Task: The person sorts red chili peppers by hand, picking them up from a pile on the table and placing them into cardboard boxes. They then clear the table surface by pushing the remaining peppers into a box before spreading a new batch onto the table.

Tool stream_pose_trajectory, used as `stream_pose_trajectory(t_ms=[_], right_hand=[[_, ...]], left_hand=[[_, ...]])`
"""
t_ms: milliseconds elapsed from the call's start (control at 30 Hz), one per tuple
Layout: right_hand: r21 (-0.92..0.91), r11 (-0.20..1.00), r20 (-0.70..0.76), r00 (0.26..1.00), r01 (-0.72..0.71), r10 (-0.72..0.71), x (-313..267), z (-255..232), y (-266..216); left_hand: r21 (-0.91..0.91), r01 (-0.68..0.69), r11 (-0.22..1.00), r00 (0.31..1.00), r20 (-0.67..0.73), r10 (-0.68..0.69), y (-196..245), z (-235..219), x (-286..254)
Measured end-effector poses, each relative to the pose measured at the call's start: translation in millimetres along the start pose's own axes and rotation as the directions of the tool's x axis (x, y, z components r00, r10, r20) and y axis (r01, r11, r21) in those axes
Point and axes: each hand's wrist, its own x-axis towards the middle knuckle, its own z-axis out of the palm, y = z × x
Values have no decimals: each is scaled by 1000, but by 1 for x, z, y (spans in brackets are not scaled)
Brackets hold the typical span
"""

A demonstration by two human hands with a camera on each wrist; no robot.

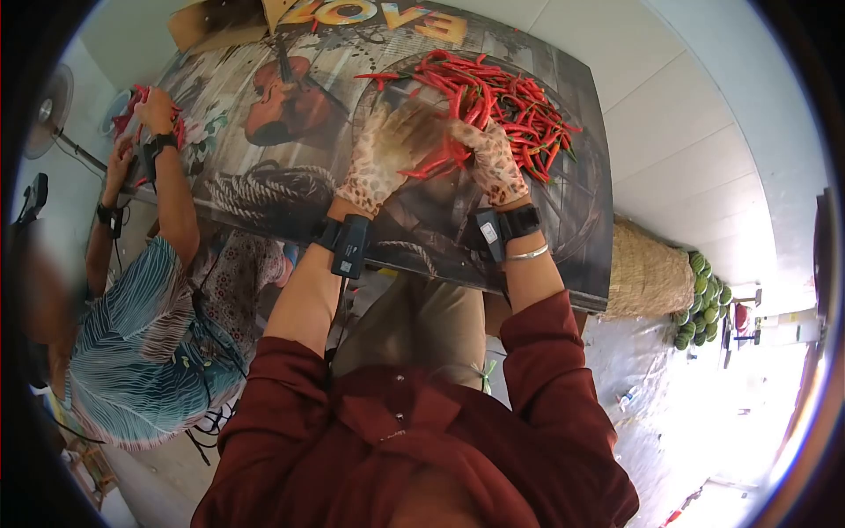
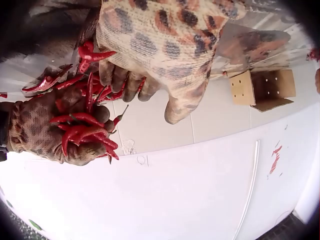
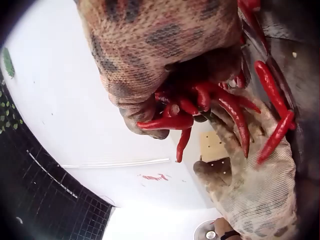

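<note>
Both hands wear spotted, stained gloves. A large heap of red chilies (image 1: 528, 114) lies on the dark printed table. At the heap's near left edge the right hand (image 1: 495, 163) grips several chilies; in the right wrist view its fingers curl round a bunch of chilies (image 3: 220, 102) with tips sticking out. Left of it, the left hand (image 1: 383, 158), partly blurred, has its fingers extended. In the right wrist view the left hand (image 3: 255, 185) shows its palm beside the bunch, thumb apart. The left wrist view shows the left hand (image 2: 160, 45) from its back, fingertips near chilies.
Another person's hands (image 1: 157, 113) hold red chilies at the table's left end. A cardboard box (image 1: 220, 26) stands at the far left corner. Beyond the table's right side are a woven sack (image 1: 647, 268) and green produce (image 1: 701, 299).
</note>
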Motion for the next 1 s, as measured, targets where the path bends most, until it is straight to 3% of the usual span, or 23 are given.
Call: stream_pose_trajectory(t_ms=[33, 100, 133, 200, 300, 367, 433, 467, 500, 533, 567, 700, 733, 767, 833, 900, 967, 1000], right_hand=[[1, 1000, -2, 1000, 1, -1, 0, -1, -5], [266, 907, -58, 934, -325, 352, -2, -9, -10], [268, 906, -61, 933, -326, 354, -5, -15, -3], [69, 993, -27, 995, -94, 96, -10, -25, 11], [176, 977, -116, 983, -123, 145, -20, -37, 7], [176, 970, -128, 973, -169, 193, -33, -29, -31], [352, 912, -208, 933, -208, 293, -55, -36, -42], [265, 952, -225, 950, -154, 217, -70, -47, -33], [245, 956, -287, 930, -161, 230, -84, -52, -43], [203, 960, -293, 924, -192, 247, -95, -54, -58], [168, 959, -293, 917, -228, 270, -111, -60, -67], [-52, 972, -495, 851, -231, 176, -188, -86, -83], [239, 946, -510, 801, -218, 313, -204, -91, -92], [295, 951, -560, 790, -91, 250, -218, -90, -104], [268, 956, -667, 693, -119, 274, -260, -110, -103], [240, 966, -743, 621, -98, 248, -297, -127, -101], [261, 960, -746, 611, -101, 267, -339, -149, -85], [240, 960, -776, 567, -143, 278, -353, -154, -77]], left_hand=[[-2, -5, 1000, 1000, 24, 5, 1, -4, 1], [-2, -7, 1000, 999, 47, 7, 2, -4, 3], [-42, -20, 999, 1000, -19, 19, 3, -2, 4], [-82, -31, 996, 996, -92, 23, 2, 0, 3], [-96, -16, 995, 996, -90, 8, 5, -3, 4], [-112, -11, 994, 993, -122, -2, 6, -8, 8], [-174, -4, 985, 994, -105, -15, 7, -3, 5], [-204, -14, 979, 995, -98, -6, 6, -3, 4], [-260, 72, 963, 997, 28, -67, 9, -23, 13], [-248, 28, 968, 1000, -5, -30, 8, -28, 16], [-153, -26, 988, 991, -130, 6, 10, -22, 15], [40, -98, 994, 967, -232, 105, 4, 0, 8], [45, -79, 996, 968, -234, 87, 4, -4, 7], [47, -78, 996, 977, -197, 85, 6, -7, 9], [59, -60, 996, 984, -163, 69, 15, -21, 12], [-76, 75, 994, 990, 122, -66, 24, -41, 17], [-43, 54, 998, 996, 67, -51, 22, -38, 19], [43, -21, 999, 999, -29, 23, 20, -33, 19]])
